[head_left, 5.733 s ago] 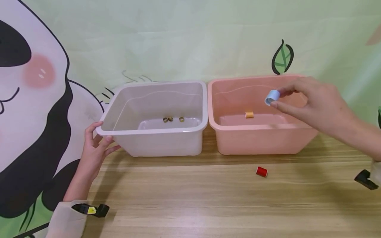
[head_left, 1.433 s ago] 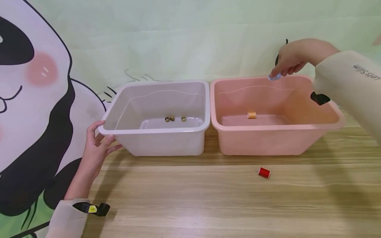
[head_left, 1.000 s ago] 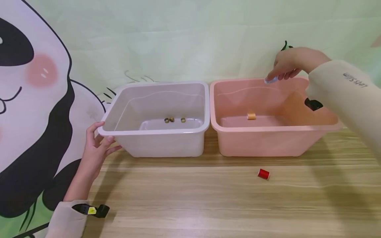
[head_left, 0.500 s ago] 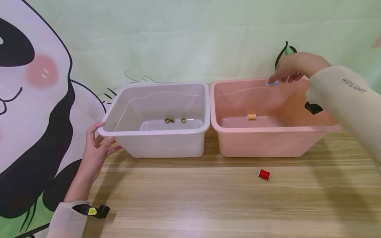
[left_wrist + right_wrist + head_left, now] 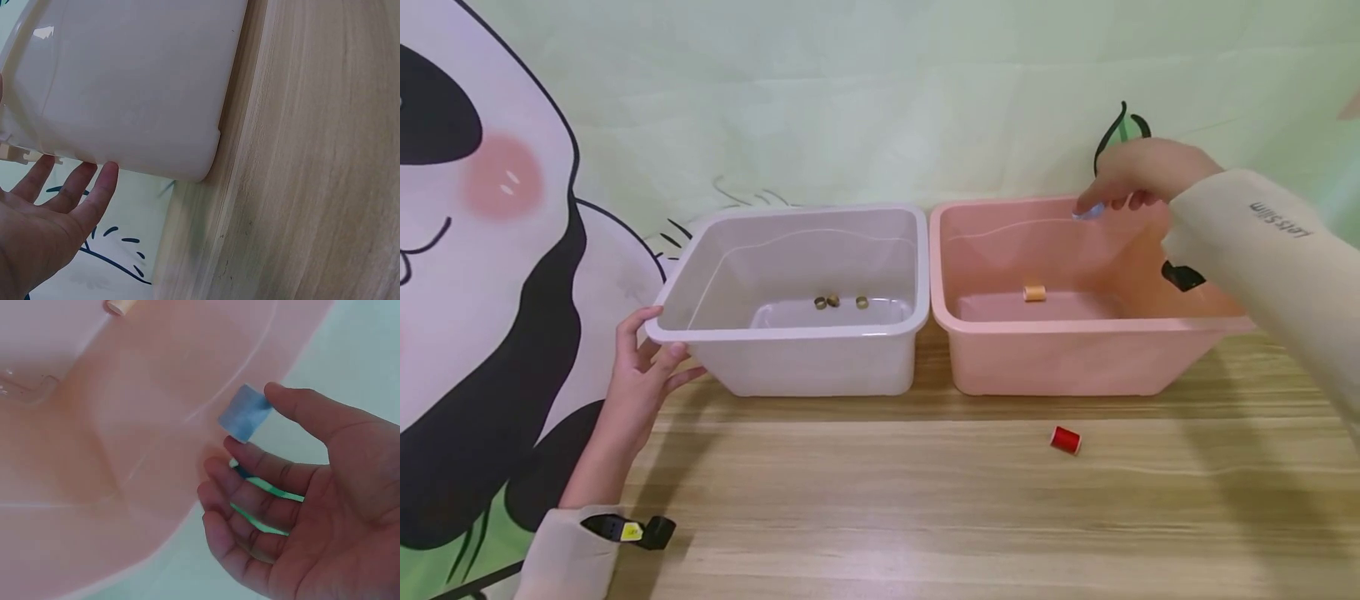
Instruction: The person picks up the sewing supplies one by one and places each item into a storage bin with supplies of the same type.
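My right hand [image 5: 1150, 171] pinches a light blue spool of thread [image 5: 244, 412] between thumb and index finger, over the pink bin [image 5: 1060, 360] near its back wall. In the right wrist view the other fingers are loosely bent, apart from the spool. On the pink bin's floor lies an orange spool of thread [image 5: 1034, 293]. The left hand [image 5: 643, 379] grips the front left corner of the white bin [image 5: 820, 364] by its rim; in the left wrist view, several fingers [image 5: 94, 197] touch its side. Several small brass-coloured rings [image 5: 862, 302] lie inside the white bin.
Both bins stand side by side on a wooden table [image 5: 865, 500], against a pale green backdrop [image 5: 850, 100] with a panda print at left. A red spool of thread [image 5: 1066, 440] lies on the table in front of the pink bin.
My right hand has moved with the blue spool from the pink bin's front right to its back wall, then slightly lower. The left hand keeps its hold on the white bin.
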`<action>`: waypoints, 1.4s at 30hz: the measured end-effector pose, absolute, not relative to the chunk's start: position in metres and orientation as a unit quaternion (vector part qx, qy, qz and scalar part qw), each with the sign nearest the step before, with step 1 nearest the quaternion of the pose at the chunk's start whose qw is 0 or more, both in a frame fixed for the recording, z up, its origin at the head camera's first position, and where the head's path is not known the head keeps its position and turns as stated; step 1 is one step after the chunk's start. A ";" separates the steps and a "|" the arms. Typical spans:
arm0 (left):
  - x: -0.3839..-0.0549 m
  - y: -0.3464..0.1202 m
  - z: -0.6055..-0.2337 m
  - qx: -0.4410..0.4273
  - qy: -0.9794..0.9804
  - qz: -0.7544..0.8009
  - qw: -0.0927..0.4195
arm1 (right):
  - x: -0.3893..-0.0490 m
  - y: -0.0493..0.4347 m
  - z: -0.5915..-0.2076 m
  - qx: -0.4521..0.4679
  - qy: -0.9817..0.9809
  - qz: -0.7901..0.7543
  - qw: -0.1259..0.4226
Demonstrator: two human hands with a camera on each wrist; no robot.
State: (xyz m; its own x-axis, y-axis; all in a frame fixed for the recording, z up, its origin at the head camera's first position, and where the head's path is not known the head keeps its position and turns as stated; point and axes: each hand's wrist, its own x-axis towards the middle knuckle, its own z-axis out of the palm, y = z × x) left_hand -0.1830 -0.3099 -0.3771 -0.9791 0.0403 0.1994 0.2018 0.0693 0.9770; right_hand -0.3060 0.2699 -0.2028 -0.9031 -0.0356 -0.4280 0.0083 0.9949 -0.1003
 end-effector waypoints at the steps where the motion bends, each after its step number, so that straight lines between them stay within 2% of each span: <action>1: -0.183 -0.310 -0.377 -0.083 -0.729 -0.677 0.060 | -0.304 0.269 -0.203 -0.004 0.974 -0.055 0.221; 14: -0.181 -0.310 -0.377 -0.088 -0.727 -0.679 0.062 | -0.303 0.263 -0.208 -0.016 0.969 -0.026 0.244; 26: -0.182 -0.310 -0.377 -0.085 -0.730 -0.676 0.058 | -0.293 0.267 -0.202 0.024 0.968 -0.096 0.229; 42: -0.187 -0.306 -0.377 -0.085 -0.735 -0.670 0.060 | -0.302 0.269 -0.189 -0.068 0.972 -0.005 0.224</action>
